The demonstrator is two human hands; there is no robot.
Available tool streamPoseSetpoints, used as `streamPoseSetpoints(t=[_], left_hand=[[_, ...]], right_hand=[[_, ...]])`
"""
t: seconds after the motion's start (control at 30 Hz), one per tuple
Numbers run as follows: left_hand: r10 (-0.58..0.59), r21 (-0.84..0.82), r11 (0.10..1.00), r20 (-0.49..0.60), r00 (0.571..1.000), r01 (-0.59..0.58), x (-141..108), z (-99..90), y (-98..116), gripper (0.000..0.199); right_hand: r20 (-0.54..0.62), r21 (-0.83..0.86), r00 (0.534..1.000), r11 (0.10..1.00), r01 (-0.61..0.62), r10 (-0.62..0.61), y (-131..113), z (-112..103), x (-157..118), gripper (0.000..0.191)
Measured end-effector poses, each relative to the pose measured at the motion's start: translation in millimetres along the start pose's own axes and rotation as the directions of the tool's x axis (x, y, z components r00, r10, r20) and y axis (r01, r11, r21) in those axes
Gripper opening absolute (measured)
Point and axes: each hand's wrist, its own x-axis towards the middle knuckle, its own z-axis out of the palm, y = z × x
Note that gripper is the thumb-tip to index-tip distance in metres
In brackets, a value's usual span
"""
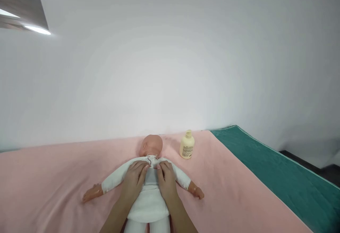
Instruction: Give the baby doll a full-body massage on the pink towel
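A doll (148,204) with a white cloth body and plastic head and hands lies stretched out, its arms spread to both sides. Its bare head (151,145) points away from me, and no face shows. My left hand (134,178) rests on the left of its upper torso, fingers laid over the white cloth. On the right side, my right hand (166,180) lies the same way, thumb toward the middle. A grey patch (151,177) shows on the torso between both hands. Above it, a dark thread-like line marks the cloth near the neck.
A pale yellow pump bottle (187,146) stands right of the doll's head. Beneath everything spreads a pink cloth (58,176), with a green surface (271,169) along its right side. A pale wall (170,66) rises behind.
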Motion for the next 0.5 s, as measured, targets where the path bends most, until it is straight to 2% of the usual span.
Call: streamPoseSetpoints(t=[0.13, 0.33, 0.5], left_hand=[[0.023, 0.031, 0.999, -0.015, 1.000, -0.022, -0.1, -2.2, 3.6, 0.038], [-0.015, 0.071, 0.997, 0.003, 1.000, 0.014, 0.8, -2.5, 6.7, 0.038], [-0.016, 0.078, 0.997, 0.008, 1.000, 0.015, 1.4, -2.6, 6.5, 0.040]], right_hand=[[0.021, 0.056, 0.999, 0.997, 0.045, -0.046, -4.1, -2.5, -1.6, 0.025], [0.103, -0.096, 0.994, 0.995, -0.017, 0.027, 0.0, 2.6, 4.1, 0.033], [0.100, -0.079, 0.995, 0.997, -0.004, 0.012, -0.4, 1.4, 3.5, 0.033]])
